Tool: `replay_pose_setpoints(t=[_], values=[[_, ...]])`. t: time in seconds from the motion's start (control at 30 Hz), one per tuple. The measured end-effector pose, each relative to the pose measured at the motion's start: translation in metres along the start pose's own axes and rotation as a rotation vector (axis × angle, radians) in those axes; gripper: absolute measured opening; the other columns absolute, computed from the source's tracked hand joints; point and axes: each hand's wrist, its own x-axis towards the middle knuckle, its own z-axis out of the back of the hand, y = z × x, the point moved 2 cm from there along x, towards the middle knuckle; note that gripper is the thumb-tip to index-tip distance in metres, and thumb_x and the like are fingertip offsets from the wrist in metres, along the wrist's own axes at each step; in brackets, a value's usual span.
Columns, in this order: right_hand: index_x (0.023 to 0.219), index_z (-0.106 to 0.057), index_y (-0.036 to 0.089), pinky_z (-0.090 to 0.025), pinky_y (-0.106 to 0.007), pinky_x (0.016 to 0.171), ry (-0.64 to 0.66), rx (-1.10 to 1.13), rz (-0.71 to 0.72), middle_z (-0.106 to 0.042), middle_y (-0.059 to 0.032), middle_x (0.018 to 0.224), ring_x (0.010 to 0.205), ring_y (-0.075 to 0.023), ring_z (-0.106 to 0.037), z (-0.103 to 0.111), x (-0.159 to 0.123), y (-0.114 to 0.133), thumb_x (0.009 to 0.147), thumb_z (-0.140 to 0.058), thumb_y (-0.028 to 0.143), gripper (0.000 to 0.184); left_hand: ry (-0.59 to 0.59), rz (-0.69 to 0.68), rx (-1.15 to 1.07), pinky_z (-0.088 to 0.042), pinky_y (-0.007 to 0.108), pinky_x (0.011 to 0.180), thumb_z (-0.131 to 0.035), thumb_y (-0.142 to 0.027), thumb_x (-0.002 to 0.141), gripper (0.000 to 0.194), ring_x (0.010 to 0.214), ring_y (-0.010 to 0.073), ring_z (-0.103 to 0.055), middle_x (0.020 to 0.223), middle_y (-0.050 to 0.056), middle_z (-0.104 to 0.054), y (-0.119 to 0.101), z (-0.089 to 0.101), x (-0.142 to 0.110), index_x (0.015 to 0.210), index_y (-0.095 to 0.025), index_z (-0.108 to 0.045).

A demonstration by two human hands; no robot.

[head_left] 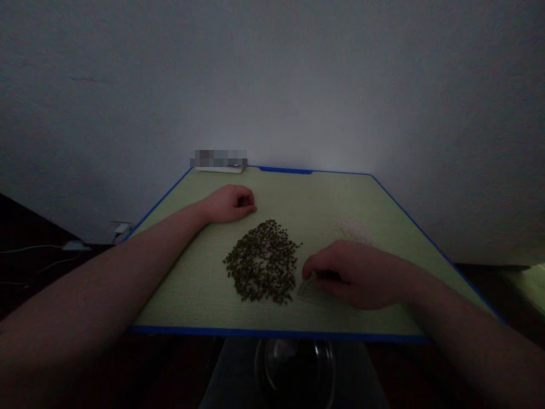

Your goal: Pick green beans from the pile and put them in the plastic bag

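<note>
Head view, dim light, grey-white plain wall (272, 85) behind everything. Far left: thin white cables (38, 247) low down in a dark area, running to a small white block (75, 245); right of that, a white plug (122, 228) by the wall. Next, the pale yellow-green rectangular table with blue edging (289, 196), its left side crossed by the bare left forearm. At the table's far left corner sits a flat white box-like item (219, 168), top part pixelated, can't read it. Person's left hand (232, 203) rests on the tabletop, fingers loosely curled, gap between thumb and fingers, nothing visible in it; it's just beyond the pile, not touching. Pile of small dark green-brown seed-like pieces (242, 264) lies spread mid-table, roughly round, thinner near the centre where tabletop shows through. Below the near edge, a round clear glass bowl (258, 366) at the person's lap, contents too dark to tell. Just right of the pile, a clear curved plastic piece with markings (307, 289), protractor-like, pinched between thumb and fingers of the right hand (313, 274), grip closed. Beyond that hand, a thin scatter of tiny pale pinkish grains (352, 228).
</note>
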Motion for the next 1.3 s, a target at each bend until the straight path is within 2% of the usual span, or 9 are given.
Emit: replay_pose_setpoints(t=[0.13,0.33,0.47,0.67,0.9,1.3], values=[[0.101,-0.067,0.019,-0.040,-0.024,0.064,-0.048,-0.005,0.029,-0.070,-0.0038,0.084,0.072,-0.0154,-0.061,-0.004,0.004,0.000,0.078,-0.051,0.012,0.029,-0.002,-0.011,-0.004,-0.031,0.023,0.053,-0.054,-0.041,0.076,0.027,0.054,0.0091,-0.045,0.061,0.000,-0.056,0.000,0.000,0.000,0.076,-0.015,-0.061],[0.103,-0.066,0.018,-0.040,-0.023,0.066,-0.053,0.060,0.096,-0.070,-0.0035,0.087,0.075,-0.0139,-0.061,-0.006,0.007,0.001,0.078,-0.051,0.009,0.031,0.008,-0.003,-0.011,-0.032,0.023,0.053,-0.053,-0.041,0.076,0.027,0.055,0.0094,-0.045,0.062,0.000,-0.055,-0.002,0.000,0.000,0.076,-0.015,-0.061],[0.102,-0.067,0.017,-0.040,-0.023,0.064,-0.047,0.060,0.101,-0.070,-0.0038,0.084,0.072,-0.0138,-0.060,-0.006,0.008,0.003,0.078,-0.051,0.009,0.030,0.009,0.009,-0.015,-0.032,0.023,0.052,-0.053,-0.042,0.076,0.028,0.054,0.0090,-0.045,0.061,-0.001,-0.055,-0.002,0.001,0.000,0.076,-0.015,-0.061],[0.104,-0.066,0.016,-0.041,-0.024,0.068,-0.030,0.079,0.128,-0.070,-0.0051,0.089,0.077,-0.0150,-0.061,-0.008,0.009,0.005,0.078,-0.050,0.008,0.032,0.011,0.012,-0.018,-0.032,0.023,0.053,-0.053,-0.043,0.076,0.029,0.055,0.0097,-0.046,0.062,0.000,-0.056,-0.001,0.000,-0.001,0.076,-0.015,-0.061],[0.100,-0.067,0.016,-0.040,-0.024,0.065,-0.080,0.049,0.113,-0.069,-0.0049,0.083,0.072,-0.0149,-0.059,-0.010,0.012,0.007,0.078,-0.049,0.009,0.029,0.014,0.012,-0.012,-0.032,0.023,0.052,-0.053,-0.042,0.076,0.028,0.055,0.0095,-0.045,0.060,0.000,-0.055,-0.002,0.001,0.000,0.075,-0.015,-0.060],[0.099,-0.066,0.015,-0.042,-0.025,0.068,-0.078,0.086,0.155,-0.069,-0.0052,0.085,0.075,-0.0154,-0.060,-0.013,0.014,0.007,0.077,-0.048,0.006,0.030,0.013,0.009,-0.002,-0.033,0.022,0.053,-0.053,-0.042,0.076,0.028,0.055,0.0092,-0.046,0.062,-0.001,-0.056,-0.002,0.001,0.000,0.076,-0.015,-0.061]])
